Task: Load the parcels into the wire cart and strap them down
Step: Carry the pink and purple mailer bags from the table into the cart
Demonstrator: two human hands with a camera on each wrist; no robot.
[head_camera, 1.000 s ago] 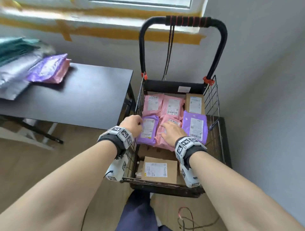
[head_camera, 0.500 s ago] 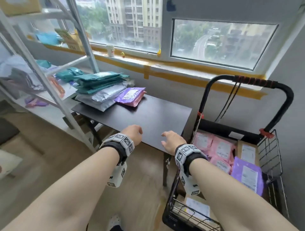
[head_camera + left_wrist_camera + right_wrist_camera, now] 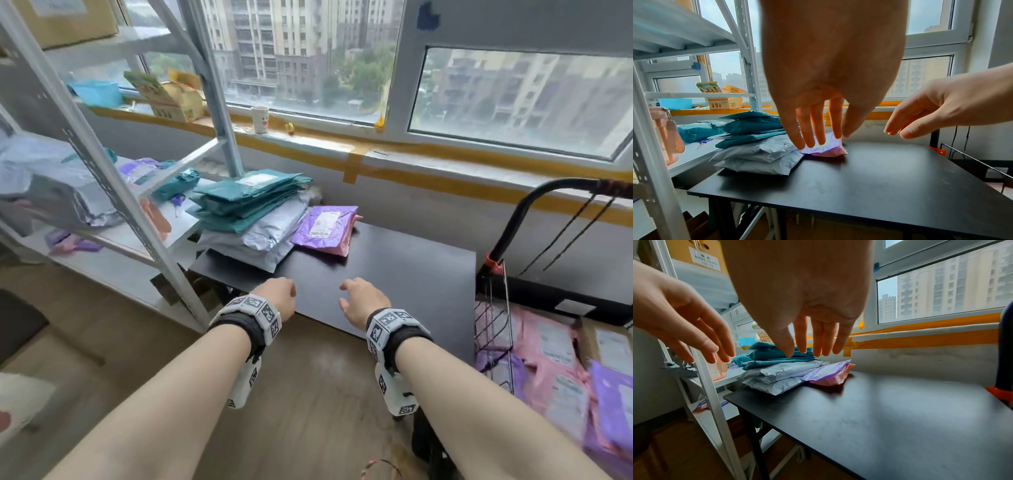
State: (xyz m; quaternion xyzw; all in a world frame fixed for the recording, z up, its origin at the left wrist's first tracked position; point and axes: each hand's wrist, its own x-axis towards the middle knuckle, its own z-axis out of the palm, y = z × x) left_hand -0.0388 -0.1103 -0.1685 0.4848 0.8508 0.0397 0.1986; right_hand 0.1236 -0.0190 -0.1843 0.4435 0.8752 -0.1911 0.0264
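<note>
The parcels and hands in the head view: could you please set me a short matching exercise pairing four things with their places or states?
Things:
1. teal parcels
2. purple parcel
3. pink parcels
4. left hand

Places or states:
A. in the wire cart
B. open, holding nothing
C. atop the grey parcels
D. beside the stack, on a pink one

Pairs: 1-C, 2-D, 3-A, 4-B

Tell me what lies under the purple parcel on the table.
A pink parcel lies directly under the purple parcel, its edge showing along the near and right sides, on the black table. Most of the pink one is covered, so its label cannot be seen.
</note>
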